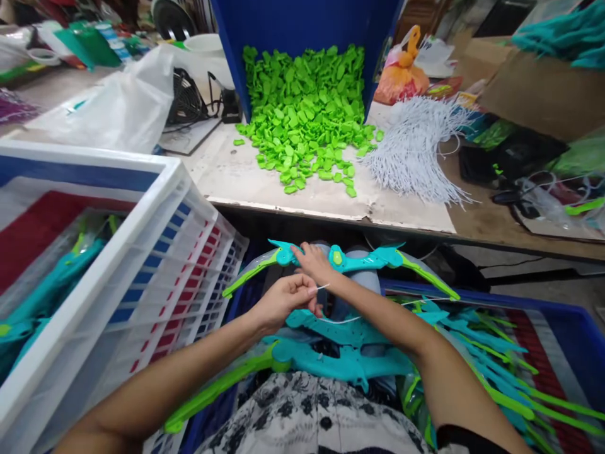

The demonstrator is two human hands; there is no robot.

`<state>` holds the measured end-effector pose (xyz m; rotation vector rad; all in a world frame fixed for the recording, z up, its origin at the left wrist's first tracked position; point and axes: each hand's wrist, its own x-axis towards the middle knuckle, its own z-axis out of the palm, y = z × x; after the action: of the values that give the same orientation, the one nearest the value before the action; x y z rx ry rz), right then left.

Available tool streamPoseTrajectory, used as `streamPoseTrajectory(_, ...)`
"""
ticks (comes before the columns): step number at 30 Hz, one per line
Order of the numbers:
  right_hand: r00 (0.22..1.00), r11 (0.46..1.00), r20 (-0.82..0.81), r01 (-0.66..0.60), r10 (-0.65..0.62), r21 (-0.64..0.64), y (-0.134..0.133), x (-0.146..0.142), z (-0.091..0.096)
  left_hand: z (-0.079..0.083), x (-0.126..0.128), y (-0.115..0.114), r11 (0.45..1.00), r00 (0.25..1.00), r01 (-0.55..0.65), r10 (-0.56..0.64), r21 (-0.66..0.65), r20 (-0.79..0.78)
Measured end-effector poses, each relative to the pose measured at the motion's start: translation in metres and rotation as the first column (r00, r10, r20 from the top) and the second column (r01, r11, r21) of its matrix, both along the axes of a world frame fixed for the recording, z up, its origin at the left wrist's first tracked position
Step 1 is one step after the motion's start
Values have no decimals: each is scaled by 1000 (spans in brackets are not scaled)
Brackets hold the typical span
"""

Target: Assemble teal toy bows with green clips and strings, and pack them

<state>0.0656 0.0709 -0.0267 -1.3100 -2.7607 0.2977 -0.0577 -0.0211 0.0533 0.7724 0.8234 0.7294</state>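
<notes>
A teal toy bow (366, 261) with bright green limbs lies crosswise over my knees. My right hand (316, 261) reaches across and grips its teal body left of the middle. Just below and nearer to me, my left hand (290, 297) pinches a thin white string (344, 321) between thumb and fingers. A short end of it sticks out past the fingertips, while the rest runs right under my right forearm. Closer to my body, a second teal bow piece (340, 364) with a green limb (222, 383) rests on my lap.
Green plastic pieces (302, 120) spill from a blue bin (302, 25) onto the table (227, 170). To their right lies a bundle of white strings (416, 148). A white crate (189, 233) stands at my left. Teal and green bow parts (496, 353) fill a blue crate (562, 315) at right.
</notes>
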Motion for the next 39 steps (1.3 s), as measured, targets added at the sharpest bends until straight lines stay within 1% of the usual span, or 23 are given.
streamPoseTrajectory(2,994,999,104,24,-20,-37,5,-9,-3,-1,-7,1,998,998,-54,53,36,24)
streamPoseTrajectory(3,994,998,108,31,-25,-53,9,-7,0,-1,-11,2,995,997,-77,76,59,20)
streamPoseTrajectory(5,999,992,33,19,-15,-122,19,5,11,-4,-20,4,986,991,-127,129,108,-17)
streamPoseTrajectory(6,999,981,-32,-9,2,-194,25,13,17,-5,-25,5,977,984,-168,174,134,-38)
streamPoseTrajectory(7,994,955,-105,-50,20,-291,32,22,23,-7,-31,7,960,970,-227,238,161,-53)
streamPoseTrajectory(8,984,908,-177,-106,35,-406,38,31,28,-8,-36,9,933,945,-304,321,194,-61)
streamPoseTrajectory(9,970,835,-241,-163,38,-526,44,39,30,-8,-41,12,892,910,-385,410,235,-67)
streamPoseTrajectory(11,948,643,-318,-238,-9,-728,51,52,29,-7,-52,18,793,821,-507,564,339,-92)
streamPoseTrajectory(12,943,556,-329,-248,-50,-794,53,57,27,-5,-57,22,749,781,-534,615,392,-112)
streamPoseTrajectory(13,940,492,-330,-246,-90,-835,54,61,23,-4,-62,26,718,749,-542,649,437,-137)
streamPoseTrajectory(14,936,459,-329,-240,-124,-856,54,64,19,-3,-66,30,697,722,-541,672,470,-165)
streamPoseTrajectory(15,931,456,-335,-238,-145,-858,53,66,15,-1,-69,34,680,698,-543,692,493,-187)
streamPoseTrajectory(16,924,477,-351,-244,-149,-845,53,67,12,-1,-72,39,664,675,-549,710,508,-200)
streamPoseTrajectory(18,909,543,-396,-270,-128,-795,52,68,9,0,-75,50,636,635,-566,742,525,-215)
streamPoseTrajectory(20,900,578,-423,-293,-102,-762,52,67,10,0,-75,60,619,611,-572,759,538,-225)
streamPoseTrajectory(23,911,585,-399,-270,-101,-765,51,66,15,-1,-74,73,623,613,-551,754,555,-236)
streamPoseTrajectory(27,929,579,-351,-224,-116,-784,48,64,22,-4,-72,80,611,609,-545,759,575,-230)
streamPoseTrajectory(30,932,581,-338,-203,-133,-788,46,63,24,-5,-72,82,592,582,-556,779,584,-234)
streamPoseTrajectory(36,933,593,-329,-185,-144,-784,46,62,25,-5,-70,80,555,561,-579,803,597,-202)
streamPoseTrajectory(39,934,606,-333,-191,-131,-772,46,62,26,-4,-69,80,555,557,-576,804,600,-209)
